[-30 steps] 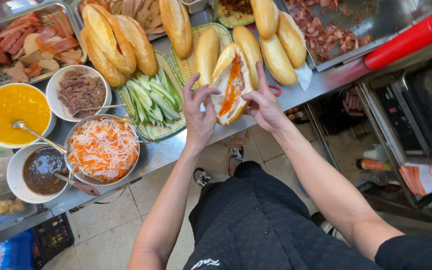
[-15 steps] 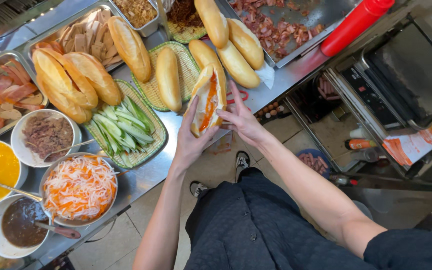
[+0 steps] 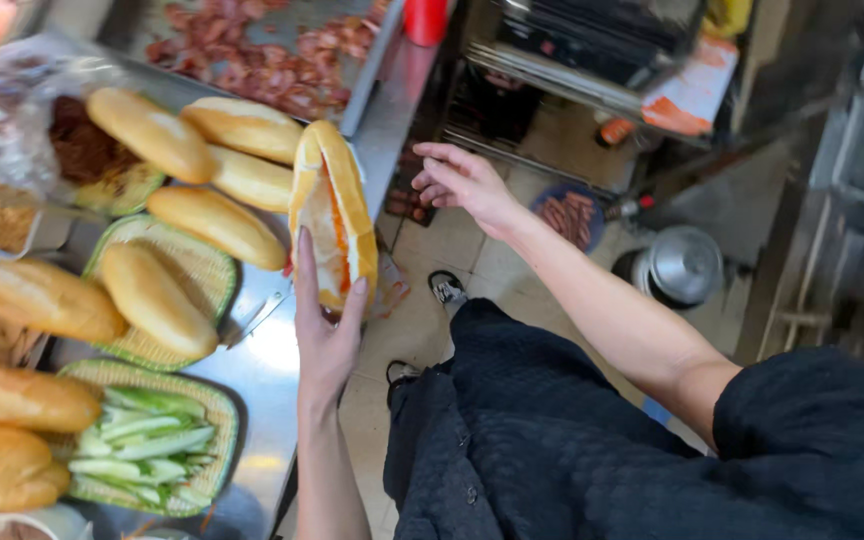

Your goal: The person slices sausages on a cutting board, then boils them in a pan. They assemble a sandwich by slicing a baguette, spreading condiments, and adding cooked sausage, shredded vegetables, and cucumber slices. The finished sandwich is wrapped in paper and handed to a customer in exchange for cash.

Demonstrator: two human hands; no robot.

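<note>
My left hand (image 3: 324,320) grips a split, filled bread roll (image 3: 330,200) from below, holding it upright over the edge of the steel counter (image 3: 262,370); orange and pale filling shows in the cut. My right hand (image 3: 460,178) is off the roll, to its right over the floor, fingers loosely curled and holding nothing.
Plain bread rolls (image 3: 214,222) lie on green woven trays (image 3: 192,268). A tray of sliced cucumber (image 3: 152,450) sits at the lower left. A metal tray of red sliced meat (image 3: 252,60) is behind, with a red bottle (image 3: 424,18). A steel pot (image 3: 684,262) stands on the floor.
My right hand let go of the roll and moved away to the right. The left hand now holds the roll alone. The view swung right, away from the sauce bowls.
</note>
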